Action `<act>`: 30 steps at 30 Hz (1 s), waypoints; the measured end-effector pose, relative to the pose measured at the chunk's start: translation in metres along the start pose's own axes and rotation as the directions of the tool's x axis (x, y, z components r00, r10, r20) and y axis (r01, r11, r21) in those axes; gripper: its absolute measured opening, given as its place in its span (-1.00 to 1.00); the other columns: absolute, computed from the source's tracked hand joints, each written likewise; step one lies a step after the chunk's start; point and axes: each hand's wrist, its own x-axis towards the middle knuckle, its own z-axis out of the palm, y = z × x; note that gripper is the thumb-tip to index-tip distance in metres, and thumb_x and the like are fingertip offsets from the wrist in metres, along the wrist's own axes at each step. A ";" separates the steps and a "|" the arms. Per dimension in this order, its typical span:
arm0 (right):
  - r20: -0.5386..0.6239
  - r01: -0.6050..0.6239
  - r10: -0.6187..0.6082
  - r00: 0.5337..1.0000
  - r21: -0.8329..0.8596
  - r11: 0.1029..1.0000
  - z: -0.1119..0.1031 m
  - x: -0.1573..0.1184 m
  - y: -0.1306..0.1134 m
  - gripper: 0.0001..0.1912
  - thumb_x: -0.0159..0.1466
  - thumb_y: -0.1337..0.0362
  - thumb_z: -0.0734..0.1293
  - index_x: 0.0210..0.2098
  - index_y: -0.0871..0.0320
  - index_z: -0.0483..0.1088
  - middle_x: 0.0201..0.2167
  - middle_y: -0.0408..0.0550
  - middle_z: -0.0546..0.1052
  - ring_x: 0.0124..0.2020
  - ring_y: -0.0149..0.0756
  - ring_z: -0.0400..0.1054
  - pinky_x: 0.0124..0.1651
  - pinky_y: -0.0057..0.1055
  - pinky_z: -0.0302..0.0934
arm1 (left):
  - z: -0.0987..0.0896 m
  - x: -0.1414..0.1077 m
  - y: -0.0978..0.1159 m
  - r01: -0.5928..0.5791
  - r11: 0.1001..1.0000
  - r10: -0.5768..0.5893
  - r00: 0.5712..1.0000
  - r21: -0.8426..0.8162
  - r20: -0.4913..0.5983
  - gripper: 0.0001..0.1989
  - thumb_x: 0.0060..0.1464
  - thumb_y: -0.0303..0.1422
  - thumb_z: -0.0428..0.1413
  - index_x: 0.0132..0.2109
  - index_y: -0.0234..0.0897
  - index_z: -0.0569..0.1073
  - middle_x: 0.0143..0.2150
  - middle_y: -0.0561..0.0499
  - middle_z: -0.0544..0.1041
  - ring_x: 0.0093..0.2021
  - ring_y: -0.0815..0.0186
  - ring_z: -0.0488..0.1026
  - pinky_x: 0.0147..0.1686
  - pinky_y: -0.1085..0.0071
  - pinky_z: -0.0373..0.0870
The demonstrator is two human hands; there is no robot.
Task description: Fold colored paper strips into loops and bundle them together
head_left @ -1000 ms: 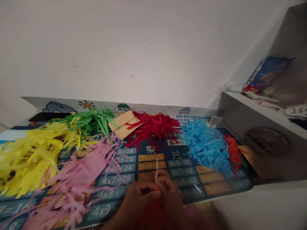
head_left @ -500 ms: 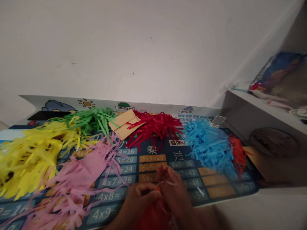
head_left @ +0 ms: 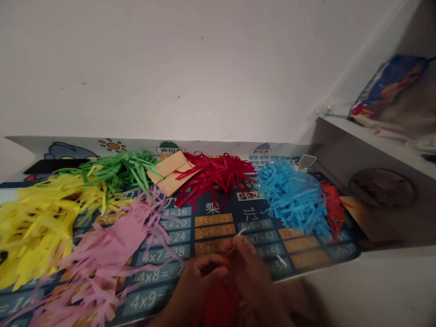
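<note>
At the front edge of the mat, both hands are close together around a piece of red paper or tissue (head_left: pixel 220 305) that hangs down below them. My left hand (head_left: pixel 195 284) is closed, thumb and fingers pinching the top of the red piece. My right hand (head_left: pixel 250 270) is closed as well, with a thin white string (head_left: pixel 241 232) sticking out above its fingertips. The string runs down between the two hands, where its lower part is hard to make out. Just beyond the hands lie printed multiplication rows on the dark blue mat (head_left: pixel 252 213).
Fringed paper bundles lie around: yellow (head_left: pixel 41 227), pink (head_left: pixel 114 240), green (head_left: pixel 124 168), dark red (head_left: pixel 220 175), blue (head_left: pixel 294 197) and orange-red (head_left: pixel 333 209). A tan paper envelope (head_left: pixel 172 170) sits at the back. On the right stands a grey box (head_left: pixel 371 177); a white wall (head_left: pixel 190 68) rises behind.
My right hand has turned and its fingers have closed, and the white string now points up from its fingertips. My left hand keeps its pinch. The view has shifted slightly.
</note>
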 end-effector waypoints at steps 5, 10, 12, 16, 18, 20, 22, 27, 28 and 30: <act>-0.054 0.254 -0.322 0.945 -0.501 0.828 -0.012 -0.016 -0.011 -0.73 0.21 0.09 0.39 -0.51 0.11 0.43 -0.58 -0.18 0.38 -0.53 -0.38 0.25 -0.48 -0.49 0.15 | -0.009 -0.003 0.004 0.091 0.953 -0.122 0.988 -0.288 -0.091 -0.66 -0.37 -0.26 0.44 -0.37 -0.29 0.60 -0.38 0.00 0.63 -0.35 0.29 0.53 -0.28 0.46 0.39; 0.252 0.447 -0.490 0.835 -0.829 0.335 -0.005 -0.029 0.002 -0.78 0.26 0.25 0.29 -0.48 0.09 0.51 -0.56 -0.18 0.46 -0.53 -0.40 0.33 -0.48 -0.54 0.14 | -0.003 -0.001 0.004 0.102 0.884 -0.146 0.987 -0.457 -0.062 -0.65 -0.40 -0.36 0.46 -0.38 -0.29 0.54 -0.47 0.04 0.60 -0.46 0.36 0.50 -0.39 0.50 0.37; 0.282 0.465 -0.513 0.810 -0.843 0.270 -0.003 -0.030 0.005 -0.76 0.27 0.27 0.28 -0.49 0.09 0.50 -0.57 -0.18 0.46 -0.55 -0.42 0.33 -0.50 -0.55 0.12 | -0.001 -0.001 0.003 0.080 0.887 -0.122 0.991 -0.455 -0.064 -0.67 -0.38 -0.38 0.45 -0.40 -0.30 0.52 -0.48 0.05 0.59 -0.47 0.38 0.49 -0.40 0.51 0.36; 0.291 0.452 -0.528 0.798 -0.868 0.207 -0.002 -0.028 0.006 -0.72 0.27 0.24 0.30 -0.54 0.11 0.47 -0.63 -0.20 0.41 -0.61 -0.44 0.29 -0.54 -0.54 0.07 | -0.001 -0.003 0.003 0.078 0.904 -0.122 0.989 -0.420 -0.080 -0.66 -0.38 -0.36 0.45 -0.42 -0.31 0.50 -0.48 0.03 0.59 -0.48 0.38 0.47 -0.40 0.50 0.35; 0.292 0.450 -0.524 0.800 -0.869 0.203 -0.002 -0.029 0.005 -0.72 0.28 0.24 0.30 -0.55 0.11 0.47 -0.63 -0.21 0.41 -0.60 -0.44 0.29 -0.53 -0.54 0.08 | -0.002 -0.004 0.004 0.064 0.920 -0.112 0.988 -0.387 -0.103 -0.68 -0.38 -0.36 0.44 -0.42 -0.30 0.50 -0.48 0.04 0.59 -0.47 0.37 0.47 -0.39 0.50 0.35; 0.317 0.465 -0.501 0.806 -0.862 0.202 -0.002 -0.030 0.004 -0.75 0.29 0.25 0.29 -0.50 0.09 0.49 -0.58 -0.20 0.46 -0.56 -0.43 0.33 -0.49 -0.55 0.11 | -0.003 -0.005 0.004 0.031 0.952 -0.074 0.989 -0.305 -0.132 -0.72 -0.35 -0.37 0.41 -0.43 -0.30 0.51 -0.47 0.05 0.58 -0.46 0.37 0.46 -0.39 0.50 0.35; 0.350 0.483 -0.473 0.809 -0.854 0.195 -0.002 -0.031 0.004 -0.78 0.31 0.26 0.27 -0.42 0.07 0.50 -0.52 -0.19 0.51 -0.50 -0.42 0.37 -0.44 -0.55 0.14 | -0.003 -0.006 0.004 -0.006 0.984 -0.020 0.988 -0.176 -0.150 -0.79 -0.30 -0.39 0.36 -0.44 -0.31 0.52 -0.46 0.05 0.57 -0.43 0.37 0.46 -0.38 0.50 0.34; 0.321 0.404 -0.350 0.880 -0.893 0.197 -0.010 -0.031 0.005 -0.78 0.32 0.18 0.22 -0.34 0.07 0.46 -0.45 -0.15 0.51 -0.42 -0.34 0.38 -0.38 -0.49 0.19 | -0.004 -0.011 0.001 -0.088 0.984 0.113 0.980 0.155 -0.162 -0.89 -0.18 -0.40 0.25 -0.41 -0.29 0.49 -0.44 0.05 0.55 -0.39 0.31 0.48 -0.36 0.46 0.36; 0.285 0.359 -0.307 0.908 -0.907 0.219 -0.012 -0.030 0.006 -0.80 0.30 0.16 0.24 -0.29 0.09 0.45 -0.42 -0.13 0.51 -0.41 -0.32 0.39 -0.37 -0.47 0.20 | -0.003 -0.012 0.000 -0.108 0.973 0.142 0.976 0.202 -0.164 -0.89 -0.16 -0.40 0.24 -0.41 -0.28 0.46 -0.44 0.05 0.54 -0.40 0.30 0.48 -0.37 0.45 0.36; 0.221 0.281 -0.222 0.950 -0.916 0.288 -0.014 -0.029 0.006 -0.77 0.27 0.14 0.26 -0.15 0.12 0.40 -0.34 -0.09 0.53 -0.35 -0.28 0.42 -0.33 -0.44 0.24 | -0.003 -0.014 -0.002 -0.145 0.950 0.197 0.965 0.278 -0.171 -0.86 -0.14 -0.39 0.21 -0.39 -0.24 0.38 -0.44 0.06 0.52 -0.39 0.27 0.49 -0.37 0.43 0.38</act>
